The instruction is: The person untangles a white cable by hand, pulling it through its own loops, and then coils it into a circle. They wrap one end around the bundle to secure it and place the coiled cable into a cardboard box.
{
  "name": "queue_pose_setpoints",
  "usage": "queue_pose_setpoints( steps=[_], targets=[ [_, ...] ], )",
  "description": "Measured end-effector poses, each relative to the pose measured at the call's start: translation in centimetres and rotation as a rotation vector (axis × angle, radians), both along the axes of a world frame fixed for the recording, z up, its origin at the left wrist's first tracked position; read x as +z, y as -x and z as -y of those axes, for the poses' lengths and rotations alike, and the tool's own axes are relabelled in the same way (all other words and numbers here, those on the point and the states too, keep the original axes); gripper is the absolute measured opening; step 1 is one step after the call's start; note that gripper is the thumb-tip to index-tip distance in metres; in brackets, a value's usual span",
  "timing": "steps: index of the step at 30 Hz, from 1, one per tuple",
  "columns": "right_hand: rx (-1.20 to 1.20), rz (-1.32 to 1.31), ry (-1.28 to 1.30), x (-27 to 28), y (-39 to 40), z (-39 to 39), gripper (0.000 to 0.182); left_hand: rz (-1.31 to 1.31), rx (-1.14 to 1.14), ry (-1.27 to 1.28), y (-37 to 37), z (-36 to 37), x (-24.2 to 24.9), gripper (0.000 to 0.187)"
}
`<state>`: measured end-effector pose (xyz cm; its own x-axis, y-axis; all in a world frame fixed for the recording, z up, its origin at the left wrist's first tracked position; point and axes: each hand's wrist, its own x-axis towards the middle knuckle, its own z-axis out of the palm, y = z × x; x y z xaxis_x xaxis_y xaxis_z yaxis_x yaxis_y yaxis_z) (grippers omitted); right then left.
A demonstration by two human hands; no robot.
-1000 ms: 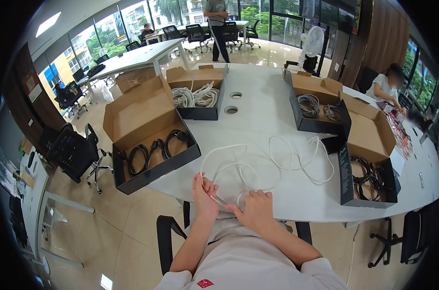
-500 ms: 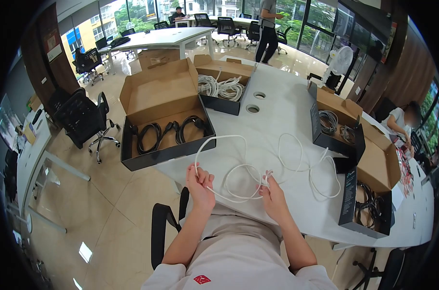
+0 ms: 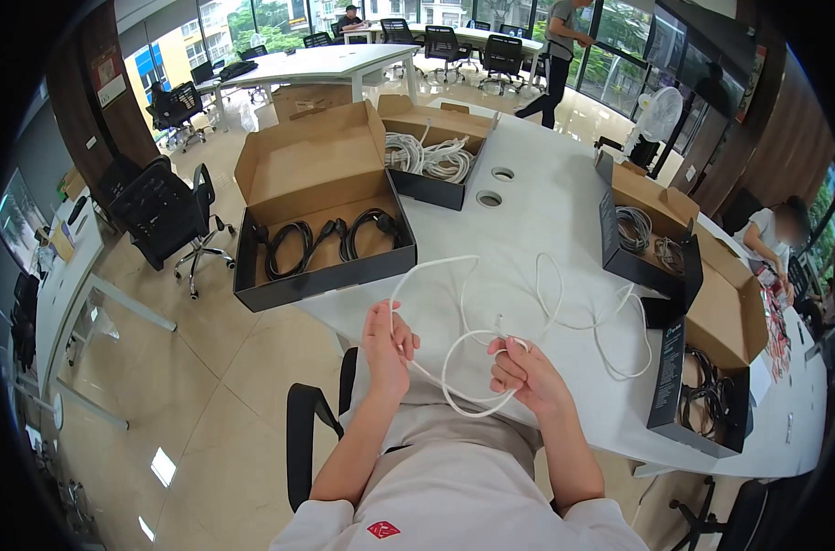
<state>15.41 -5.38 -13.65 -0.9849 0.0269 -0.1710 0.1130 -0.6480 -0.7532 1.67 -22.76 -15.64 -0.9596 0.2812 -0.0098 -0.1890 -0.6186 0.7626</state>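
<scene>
A long white cable (image 3: 454,354) runs between my two hands, and its loose loops trail over the white table to the right. My left hand (image 3: 388,351) has its fingers closed around one stretch of it, near the table's front edge. Pinched in my right hand (image 3: 528,375) is a loop of the same cable, hanging down toward my lap. A short cable end with a small plug (image 3: 500,321) sticks up above the right fingers. Ahead of my left hand stands an open box (image 3: 321,285) with coiled black cables (image 3: 291,248) inside.
Behind it, another open box (image 3: 427,191) holds white cables (image 3: 431,158). On the right, one open box (image 3: 652,272) contains grey cables and another (image 3: 665,404) black ones. The table (image 3: 528,220) has two round holes. A person (image 3: 767,234) sits at far right; another (image 3: 557,60) walks behind.
My right hand has turned and drawn a cable loop lower and nearer to me. My left hand keeps its hold. The person in the background has stepped along, and the view has shifted slightly.
</scene>
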Motion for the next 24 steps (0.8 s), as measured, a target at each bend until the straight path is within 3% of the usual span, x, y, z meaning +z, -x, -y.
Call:
queue_pose_setpoints(
  steps=[4, 10, 13, 16, 19, 22, 24],
  targets=[
    [0.136, 0.018, 0.068, -0.1, -0.2, -0.5, 0.027, -0.102, -0.104, 0.134, -0.3, 0.9, 0.4, 0.022],
    [-0.115, 0.151, -0.520, 1.2, -0.1, 1.8, 0.019, -0.193, -0.298, 0.174, -1.0, 1.6, 2.1, 0.020],
    [0.031, 0.153, -0.728, 1.3, -0.7, 1.9, 0.018, -0.393, -0.348, 0.257, -1.4, 0.5, 0.7, 0.016],
    [0.017, -0.016, -0.957, 0.4, -1.4, 2.2, 0.018, -0.704, -0.373, 0.250, -2.3, -1.3, 0.7, 0.015],
    [-0.055, 0.121, -1.130, 2.3, -2.4, 2.7, 0.019, -0.422, -0.688, 0.369, -3.6, -1.6, 1.1, 0.018],
    [-0.319, 0.051, -1.246, 0.4, -2.9, 3.3, 0.018, -0.851, -0.672, 0.573, -4.5, -2.0, 1.8, 0.028],
    [-0.312, 0.133, -1.321, 1.1, -3.4, 3.6, 0.020, -1.134, -0.607, 0.706, -5.9, -2.2, 2.9, 0.038]
  ],
)
